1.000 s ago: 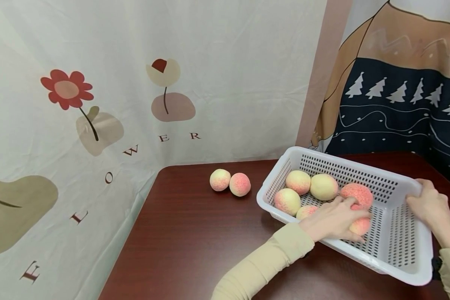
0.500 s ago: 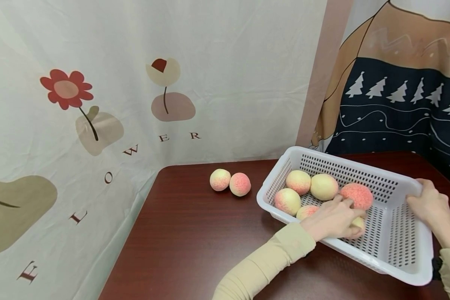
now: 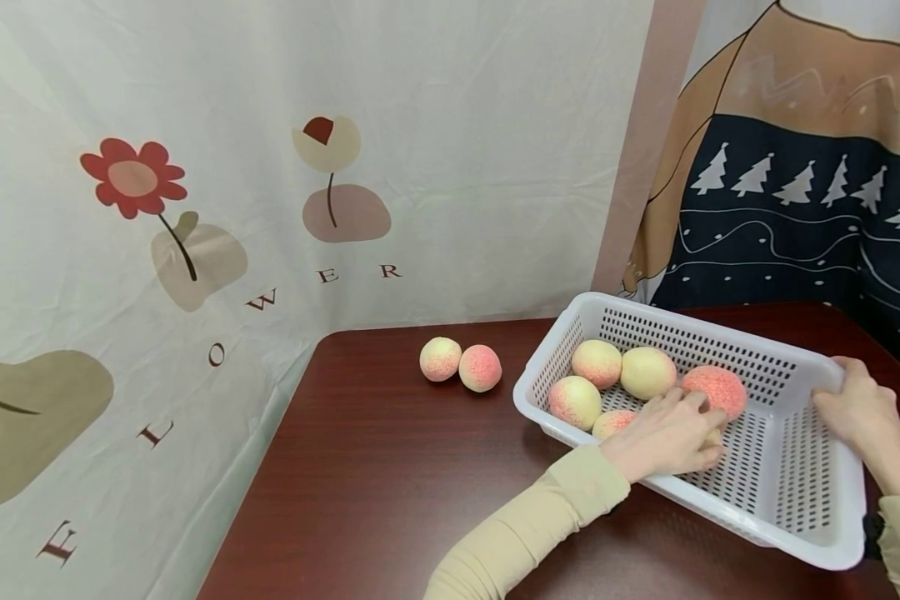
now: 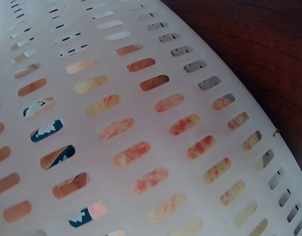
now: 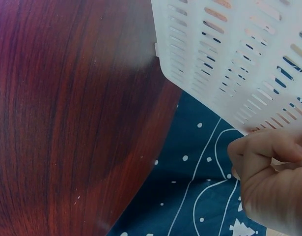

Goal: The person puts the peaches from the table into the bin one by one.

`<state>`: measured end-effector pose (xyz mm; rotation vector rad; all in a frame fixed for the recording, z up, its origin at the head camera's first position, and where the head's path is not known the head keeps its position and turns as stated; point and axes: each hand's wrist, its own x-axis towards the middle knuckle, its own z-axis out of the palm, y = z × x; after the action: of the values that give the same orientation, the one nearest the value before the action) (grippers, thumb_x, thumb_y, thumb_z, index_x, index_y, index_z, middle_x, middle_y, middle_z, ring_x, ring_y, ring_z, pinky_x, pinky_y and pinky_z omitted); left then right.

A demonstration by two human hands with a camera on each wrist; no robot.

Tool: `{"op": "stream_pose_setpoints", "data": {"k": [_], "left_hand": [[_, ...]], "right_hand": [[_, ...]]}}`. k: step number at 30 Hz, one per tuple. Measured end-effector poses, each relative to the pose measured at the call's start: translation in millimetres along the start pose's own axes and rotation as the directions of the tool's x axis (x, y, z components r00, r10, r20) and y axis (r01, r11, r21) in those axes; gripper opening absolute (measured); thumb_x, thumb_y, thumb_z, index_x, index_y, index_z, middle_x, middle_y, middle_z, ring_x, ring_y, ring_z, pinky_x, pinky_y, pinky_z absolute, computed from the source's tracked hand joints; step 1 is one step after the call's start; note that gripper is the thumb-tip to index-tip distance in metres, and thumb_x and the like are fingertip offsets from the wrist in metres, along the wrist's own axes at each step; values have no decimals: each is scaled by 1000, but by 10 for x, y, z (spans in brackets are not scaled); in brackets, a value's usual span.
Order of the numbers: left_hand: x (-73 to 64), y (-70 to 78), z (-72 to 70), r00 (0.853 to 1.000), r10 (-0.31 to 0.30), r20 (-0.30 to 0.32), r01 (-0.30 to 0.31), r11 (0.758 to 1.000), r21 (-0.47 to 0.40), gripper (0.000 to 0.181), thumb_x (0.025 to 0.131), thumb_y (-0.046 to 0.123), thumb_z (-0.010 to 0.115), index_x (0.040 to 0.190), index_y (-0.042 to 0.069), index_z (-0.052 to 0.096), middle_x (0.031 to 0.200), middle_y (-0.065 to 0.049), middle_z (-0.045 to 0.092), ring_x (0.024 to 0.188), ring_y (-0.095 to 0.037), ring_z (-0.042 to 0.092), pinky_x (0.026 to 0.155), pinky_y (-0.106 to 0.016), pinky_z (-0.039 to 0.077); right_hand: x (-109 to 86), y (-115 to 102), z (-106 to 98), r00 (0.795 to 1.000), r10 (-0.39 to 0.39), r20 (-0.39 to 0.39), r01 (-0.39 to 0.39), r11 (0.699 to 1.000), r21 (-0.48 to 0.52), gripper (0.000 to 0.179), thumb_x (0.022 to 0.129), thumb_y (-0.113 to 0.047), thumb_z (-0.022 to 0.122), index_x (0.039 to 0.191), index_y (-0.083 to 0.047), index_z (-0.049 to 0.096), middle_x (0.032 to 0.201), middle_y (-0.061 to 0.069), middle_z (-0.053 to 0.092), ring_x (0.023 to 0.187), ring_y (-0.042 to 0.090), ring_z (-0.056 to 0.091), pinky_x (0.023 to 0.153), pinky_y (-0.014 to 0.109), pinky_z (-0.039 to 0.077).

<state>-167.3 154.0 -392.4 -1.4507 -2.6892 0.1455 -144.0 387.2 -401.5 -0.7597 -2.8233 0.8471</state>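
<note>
My left hand (image 3: 667, 433) reaches over the near wall of a white plastic basket (image 3: 776, 525) and curls its fingers round a peach (image 3: 713, 438), mostly hidden by the hand. Just beyond the fingertips is a redder peach (image 3: 716, 390). Several more yellow-pink peaches, among them a pale peach (image 3: 648, 373), lie at the basket's left end. At the right end my right hand (image 3: 862, 417) grips the rim; the right wrist view shows that hand (image 5: 271, 167) with bent fingers at the basket edge. The left wrist view shows the slotted basket wall (image 4: 141, 108) with speckled peaches behind it; no hand appears there.
Two peaches, one yellowish peach (image 3: 440, 359) and one pinker peach (image 3: 480, 368), sit touching on the dark red-brown table (image 3: 390, 475), left of the basket. A flower-print curtain (image 3: 457, 167) hangs behind; a dark tree-print cloth (image 3: 787, 225) hangs at the right.
My left fingers have closed in from a wider spread, and the peach under them has shifted left, nearer the palm. The right hand and the basket stay where they were.
</note>
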Motion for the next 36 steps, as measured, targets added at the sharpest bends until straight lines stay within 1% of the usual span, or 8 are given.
{"op": "stream_pose_setpoints", "data": {"k": [9, 15, 20, 24, 28, 31, 34, 36], "left_hand": [[0, -2, -15, 1000, 2, -10, -2, 1000, -6, 31, 95, 49, 46, 122, 37, 53, 122, 13, 50, 120, -11, 47, 100, -22, 42], [4, -4, -24, 999, 19, -32, -19, 1000, 2, 31, 96, 49, 44, 122, 35, 55, 121, 13, 51, 120, -8, 47, 107, -22, 35], [0, -8, -33, 998, 34, -45, -33, 999, 26, 33, 97, 46, 44, 127, 34, 53, 122, 14, 52, 121, -5, 45, 112, -22, 28], [-16, -17, -42, 998, 29, -54, -29, 1000, 8, 33, 98, 44, 43, 128, 33, 53, 123, 14, 52, 122, -5, 46, 112, -21, 28], [-55, -37, -46, 996, 9, -89, -10, 1000, -17, 29, 99, 42, 44, 123, 33, 56, 120, 13, 53, 119, -6, 49, 104, -20, 39], [-95, -60, -50, 993, -11, -119, 7, 1000, -29, 24, 98, 41, 45, 116, 33, 57, 114, 14, 54, 110, -4, 51, 86, -17, 47], [-138, -94, -53, 990, -18, -138, 15, 1000, -26, 19, 98, 40, 46, 111, 32, 57, 109, 14, 53, 99, -3, 50, 73, -15, 45], [-170, -125, -55, 989, -24, -143, 22, 1000, -14, 20, 98, 40, 45, 111, 32, 57, 110, 15, 53, 97, -4, 51, 73, -15, 45]], "right_hand": [[11, 17, 5, 1000, -7, 2, 7, 1000, 3, 61, 92, -6, 34, 142, 16, 6, 115, 50, 31, 62, 46, 58, 42, 38, 50], [17, 29, 10, 1000, -18, 3, 18, 1000, 7, 62, 91, -6, 35, 142, 16, 6, 114, 49, 31, 60, 45, 58, 41, 38, 50], [0, 1, -11, 1000, -6, 7, 6, 1000, 2, 61, 92, -6, 34, 142, 16, 6, 114, 50, 31, 62, 46, 58, 42, 39, 50], [3, 22, -5, 1000, -7, 17, 7, 1000, 10, 62, 92, -6, 34, 142, 16, 6, 114, 49, 31, 60, 44, 58, 42, 38, 50], [23, 60, 13, 1000, -13, 17, 13, 1000, 17, 63, 91, -7, 34, 142, 16, 6, 113, 49, 31, 59, 41, 58, 42, 37, 50], [26, 66, 16, 1000, -18, 14, 18, 1000, 17, 63, 90, -8, 34, 142, 16, 7, 113, 49, 31, 58, 41, 58, 42, 38, 50], [23, 67, 15, 1000, -22, 13, 22, 1000, 18, 63, 90, -8, 34, 142, 16, 7, 113, 49, 31, 58, 40, 58, 42, 38, 50], [20, 64, 14, 1000, -23, 11, 23, 1000, 16, 63, 90, -8, 34, 141, 16, 7, 113, 49, 31, 58, 40, 58, 42, 37, 50]]}}
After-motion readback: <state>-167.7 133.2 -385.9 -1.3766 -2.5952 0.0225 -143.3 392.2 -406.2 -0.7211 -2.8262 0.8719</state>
